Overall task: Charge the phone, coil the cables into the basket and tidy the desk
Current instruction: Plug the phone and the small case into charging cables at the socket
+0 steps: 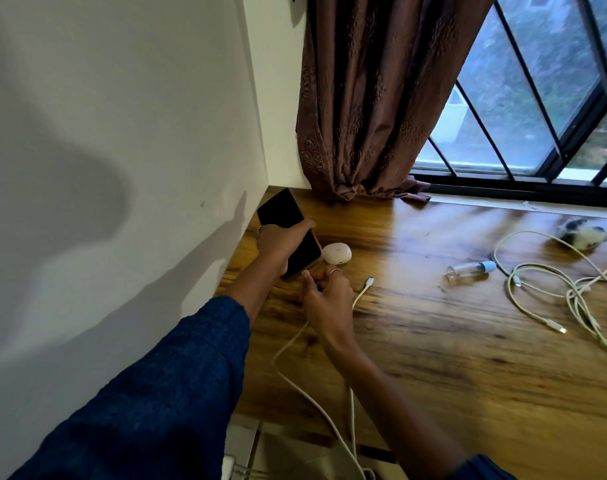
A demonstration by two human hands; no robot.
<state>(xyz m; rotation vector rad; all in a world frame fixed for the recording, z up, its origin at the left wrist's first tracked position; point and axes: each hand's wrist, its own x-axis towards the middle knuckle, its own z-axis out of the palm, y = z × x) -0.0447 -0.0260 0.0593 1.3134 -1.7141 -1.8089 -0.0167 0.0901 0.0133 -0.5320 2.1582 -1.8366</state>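
My left hand (pixel 280 243) grips a phone (pixel 280 210) with a dark screen, tilted above the wooden desk (pixel 433 348) near the wall corner. My right hand (pixel 329 296) hovers just below the phone's lower end, fingers loosely apart and close to it. A white charging cable (pixel 290 342) runs under that hand from the desk's front edge. Its plug (pixel 370 280) lies free on the desk to the right of the fingers. Several pale cables (pixel 544 284) lie tangled at the right.
A white earbud case (pixel 336 253) sits beside the phone. A small clear bottle with a blue cap (pixel 468 270) lies on its side mid-desk. A furry grey-white object (pixel 580 233) lies further right. A white wall stands at left; a brown curtain (pixel 364 116) and barred window are behind.
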